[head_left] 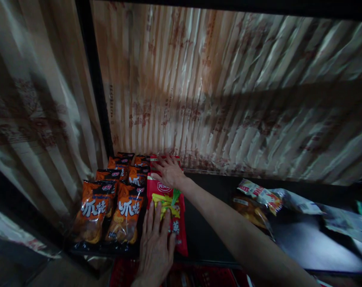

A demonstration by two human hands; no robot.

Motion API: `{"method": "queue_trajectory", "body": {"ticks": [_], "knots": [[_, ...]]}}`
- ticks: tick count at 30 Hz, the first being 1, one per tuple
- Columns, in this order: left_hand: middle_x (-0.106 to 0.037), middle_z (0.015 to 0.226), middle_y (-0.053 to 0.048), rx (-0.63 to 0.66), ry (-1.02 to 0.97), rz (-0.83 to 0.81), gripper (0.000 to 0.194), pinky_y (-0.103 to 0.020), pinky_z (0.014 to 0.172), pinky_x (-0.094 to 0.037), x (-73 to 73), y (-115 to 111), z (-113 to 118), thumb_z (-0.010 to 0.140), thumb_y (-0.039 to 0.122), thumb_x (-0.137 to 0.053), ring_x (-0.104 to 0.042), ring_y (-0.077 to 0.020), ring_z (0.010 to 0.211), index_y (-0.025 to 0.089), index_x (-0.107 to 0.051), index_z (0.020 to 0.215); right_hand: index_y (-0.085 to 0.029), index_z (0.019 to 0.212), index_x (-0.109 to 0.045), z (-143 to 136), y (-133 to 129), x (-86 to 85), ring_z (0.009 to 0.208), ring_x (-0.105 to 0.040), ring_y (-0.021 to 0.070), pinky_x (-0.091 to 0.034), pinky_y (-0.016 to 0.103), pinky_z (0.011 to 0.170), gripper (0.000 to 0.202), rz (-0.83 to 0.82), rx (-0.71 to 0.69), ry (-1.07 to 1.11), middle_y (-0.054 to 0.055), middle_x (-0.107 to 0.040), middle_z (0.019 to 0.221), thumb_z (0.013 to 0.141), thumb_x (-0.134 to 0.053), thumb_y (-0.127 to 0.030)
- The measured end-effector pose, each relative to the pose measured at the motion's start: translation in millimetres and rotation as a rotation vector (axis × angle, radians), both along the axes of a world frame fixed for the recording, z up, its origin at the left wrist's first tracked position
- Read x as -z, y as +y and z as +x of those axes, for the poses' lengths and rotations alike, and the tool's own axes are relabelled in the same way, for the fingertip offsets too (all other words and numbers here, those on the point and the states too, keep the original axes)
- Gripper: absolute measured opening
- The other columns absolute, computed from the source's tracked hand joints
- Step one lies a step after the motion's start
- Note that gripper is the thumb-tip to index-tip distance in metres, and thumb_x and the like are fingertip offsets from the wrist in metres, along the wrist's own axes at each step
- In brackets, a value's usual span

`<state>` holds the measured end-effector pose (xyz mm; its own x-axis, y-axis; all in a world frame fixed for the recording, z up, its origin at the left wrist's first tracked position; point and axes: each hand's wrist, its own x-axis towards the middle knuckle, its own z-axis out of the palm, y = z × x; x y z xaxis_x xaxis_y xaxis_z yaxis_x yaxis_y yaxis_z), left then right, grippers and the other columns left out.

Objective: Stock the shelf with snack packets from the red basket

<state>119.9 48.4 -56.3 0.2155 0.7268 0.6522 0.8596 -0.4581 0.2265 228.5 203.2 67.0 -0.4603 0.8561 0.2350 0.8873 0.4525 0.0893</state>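
Observation:
On a dark shelf lies a red snack bag (181, 223) with yellow pieces and a green bunch printed on it. My left hand (157, 239) rests on its lower front, fingers spread. Farther back, my right hand (169, 172) lies flat with fingers apart over the top of the red packaging, the forearm reaching in from the lower right. Whether one or two red bags lie under it, I cannot tell. To the left, touching or nearly so, several orange and black snack packets (125, 217) stand in two columns.
Loose packets (260, 195) and a clear bag of brown food (249, 211) lie on the shelf (207, 223) at right. A black post (95, 79) rises at the left. Striped sheeting hangs behind. Red packages (211, 277) sit on a level below.

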Motion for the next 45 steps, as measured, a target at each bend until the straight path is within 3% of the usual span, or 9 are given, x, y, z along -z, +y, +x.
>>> {"method": "queue_trajectory", "body": {"ticks": [4, 12, 20, 25, 29, 35, 38, 41, 45], "knots": [[-0.033, 0.149, -0.009, -0.010, -0.005, -0.011, 0.056, -0.050, 0.106, -0.034, 0.4, 1.8, -0.8, 0.087, 0.032, -0.049, -0.020, -0.0305, 0.140, 0.022, -0.036, 0.141, -0.025, 0.133, -0.048, 3.9, 10.5, 8.9, 0.138, -0.019, 0.0388, -0.011, 0.059, 0.108, 0.066, -0.063, 0.046, -0.032, 0.011, -0.038, 0.146, 0.086, -0.027, -0.066], [-0.034, 0.149, -0.007, 0.016, 0.009, -0.010, 0.057, -0.046, 0.106, -0.034, 0.9, 3.2, -5.3, 0.087, 0.031, -0.049, -0.025, -0.0273, 0.138, 0.024, -0.034, 0.141, -0.024, 0.131, -0.048, 9.3, 14.3, 25.4, 0.125, -0.043, 0.0293, -0.024, 0.052, 0.104, 0.058, -0.090, 0.070, -0.014, 0.011, -0.055, 0.131, 0.090, -0.027, -0.060], [-0.031, 0.150, -0.007, 0.038, 0.008, -0.051, 0.059, -0.046, 0.106, -0.035, 0.3, 3.2, -6.5, 0.087, 0.032, -0.049, -0.024, -0.0281, 0.139, 0.025, -0.032, 0.142, -0.019, 0.132, -0.047, 6.7, 14.3, 26.4, 0.124, -0.044, 0.0275, -0.023, 0.048, 0.104, 0.052, -0.029, 0.052, 0.042, 0.014, -0.054, 0.130, 0.092, -0.033, -0.051], [-0.032, 0.150, -0.006, 0.036, 0.023, -0.087, 0.060, -0.048, 0.107, -0.033, 0.9, 3.9, -6.0, 0.087, 0.033, -0.049, -0.024, -0.0284, 0.139, 0.027, -0.029, 0.143, -0.023, 0.133, -0.046, 1.7, 19.4, 22.3, 0.127, -0.039, 0.0280, -0.021, 0.050, 0.106, 0.047, -0.026, 0.018, 0.049, 0.011, -0.049, 0.136, 0.092, -0.037, -0.045], [-0.030, 0.151, -0.007, 0.030, 0.002, -0.081, 0.058, -0.048, 0.108, -0.032, 0.0, 3.2, -5.3, 0.088, 0.031, -0.048, -0.022, -0.0276, 0.140, 0.025, -0.030, 0.143, -0.025, 0.130, -0.050, -0.4, 21.8, 30.8, 0.131, -0.033, 0.0301, -0.019, 0.053, 0.106, 0.043, -0.026, 0.041, 0.032, 0.010, -0.043, 0.142, 0.093, -0.035, -0.041], [-0.024, 0.153, -0.009, 0.055, -0.033, -0.076, 0.062, -0.050, 0.109, -0.028, 0.1, 2.2, -7.8, 0.086, 0.039, -0.051, -0.018, -0.0297, 0.140, 0.024, -0.032, 0.143, -0.025, 0.128, -0.053, -5.2, 19.8, 38.7, 0.128, -0.038, 0.0301, -0.024, 0.052, 0.104, 0.043, -0.027, 0.075, 0.046, 0.012, -0.050, 0.135, 0.094, -0.032, -0.040], [-0.023, 0.153, -0.009, 0.084, -0.011, -0.096, 0.067, -0.054, 0.110, -0.025, 0.9, 3.0, -9.1, 0.083, 0.046, -0.052, -0.018, -0.0318, 0.140, 0.025, -0.031, 0.143, -0.022, 0.131, -0.049, -0.6, 19.1, 30.4, 0.130, -0.036, 0.0277, -0.023, 0.049, 0.106, 0.044, 0.022, 0.056, 0.164, 0.012, -0.048, 0.137, 0.094, -0.033, -0.039], [-0.023, 0.153, -0.009, 0.081, 0.007, -0.110, 0.068, -0.056, 0.109, -0.024, 1.3, 3.1, -8.8, 0.083, 0.046, -0.052, -0.016, -0.0327, 0.141, 0.025, -0.029, 0.144, -0.018, 0.132, -0.046, 20.9, 18.0, 25.8, 0.133, -0.033, 0.0254, -0.024, 0.046, 0.108, 0.046, 0.143, 0.082, 0.423, 0.013, -0.041, 0.142, 0.094, -0.032, -0.037], [-0.022, 0.153, -0.010, 0.045, 0.028, -0.109, 0.067, -0.055, 0.107, -0.029, 0.3, 1.9, -6.7, 0.084, 0.040, -0.052, -0.014, -0.0327, 0.141, 0.024, -0.027, 0.144, -0.015, 0.124, -0.052, 66.9, 5.1, 49.2, 0.122, -0.046, 0.0262, -0.032, 0.046, 0.104, 0.045, 0.206, 0.292, 0.949, 0.015, -0.053, 0.130, 0.090, -0.034, -0.038]]}}
